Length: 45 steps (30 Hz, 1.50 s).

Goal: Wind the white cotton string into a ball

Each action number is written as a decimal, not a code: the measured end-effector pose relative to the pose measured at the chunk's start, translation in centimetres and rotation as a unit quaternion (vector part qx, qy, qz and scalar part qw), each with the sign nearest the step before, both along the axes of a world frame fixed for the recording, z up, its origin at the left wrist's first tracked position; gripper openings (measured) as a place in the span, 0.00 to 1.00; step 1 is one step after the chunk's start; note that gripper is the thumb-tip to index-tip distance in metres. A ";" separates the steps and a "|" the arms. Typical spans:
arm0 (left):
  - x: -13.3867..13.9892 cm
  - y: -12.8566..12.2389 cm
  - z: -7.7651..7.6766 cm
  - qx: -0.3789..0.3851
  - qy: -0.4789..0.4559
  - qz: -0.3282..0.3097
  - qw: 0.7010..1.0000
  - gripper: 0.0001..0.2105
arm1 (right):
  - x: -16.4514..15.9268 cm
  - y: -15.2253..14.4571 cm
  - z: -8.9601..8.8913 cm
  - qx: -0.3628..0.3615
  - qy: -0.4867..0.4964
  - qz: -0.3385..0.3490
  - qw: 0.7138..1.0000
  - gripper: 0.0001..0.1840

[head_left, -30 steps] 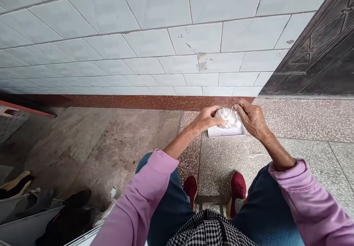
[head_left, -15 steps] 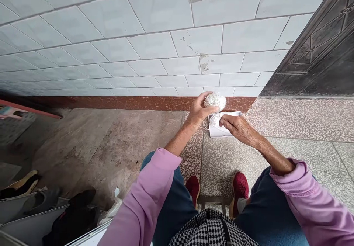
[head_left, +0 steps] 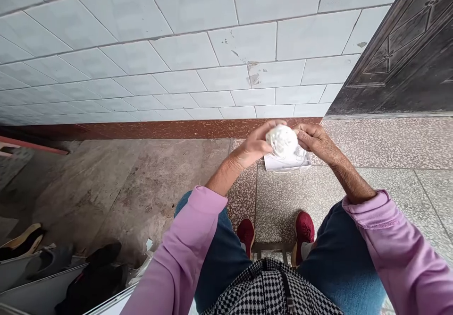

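A ball of white yarn [head_left: 282, 140], somewhat blurred, is in my left hand [head_left: 255, 145], whose fingers curve round its left side. At the ball's right edge my right hand [head_left: 314, 141] is closed in a pinch. White yarn strand is probably between its fingertips, though the strand is hard to see there. Below the ball lies a shallow white box [head_left: 283, 162] on the floor, partly hidden by the ball and hands. Loose strands of yarn [head_left: 295, 170] show along the box's front edge.
A white tiled wall [head_left: 184, 50] rises ahead, with a dark door [head_left: 399, 64] at the right. Shoes [head_left: 24, 244] and open white compartments [head_left: 46, 284] stand at the lower left. My knees and red shoes [head_left: 305, 227] are below my hands.
My right hand has moved up and right, from below the ball to its right side. The ball has turned and shifted slightly right and down in my left hand.
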<state>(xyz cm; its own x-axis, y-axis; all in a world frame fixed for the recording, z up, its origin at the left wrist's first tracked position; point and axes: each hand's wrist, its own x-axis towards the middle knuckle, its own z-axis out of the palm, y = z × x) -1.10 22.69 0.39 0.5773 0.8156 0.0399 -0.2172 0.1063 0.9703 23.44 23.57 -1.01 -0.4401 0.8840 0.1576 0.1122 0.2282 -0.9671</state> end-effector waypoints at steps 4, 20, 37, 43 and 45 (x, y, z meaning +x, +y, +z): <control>-0.1 0.5 0.0 -0.023 -0.061 0.145 0.987 0.29 | -1.2 -0.9 0.2 0.011 -0.028 0.030 0.999 0.34; 0.3 -0.4 -1.3 0.134 0.262 -0.009 0.956 0.27 | -0.1 -0.9 0.5 0.062 -0.090 0.058 0.992 0.31; -4.3 2.3 1.3 -0.024 -0.159 0.278 0.947 0.36 | 2.5 -0.5 -0.5 -0.198 0.054 0.064 0.977 0.28; -8.6 3.3 0.8 0.003 -0.179 0.375 0.910 0.28 | 8.8 -0.1 -1.2 -0.183 0.040 -0.099 0.977 0.28; -9.9 3.6 0.2 0.005 -0.177 0.410 0.895 0.25 | 11.2 0.1 -1.4 -0.191 0.063 -0.166 0.965 0.28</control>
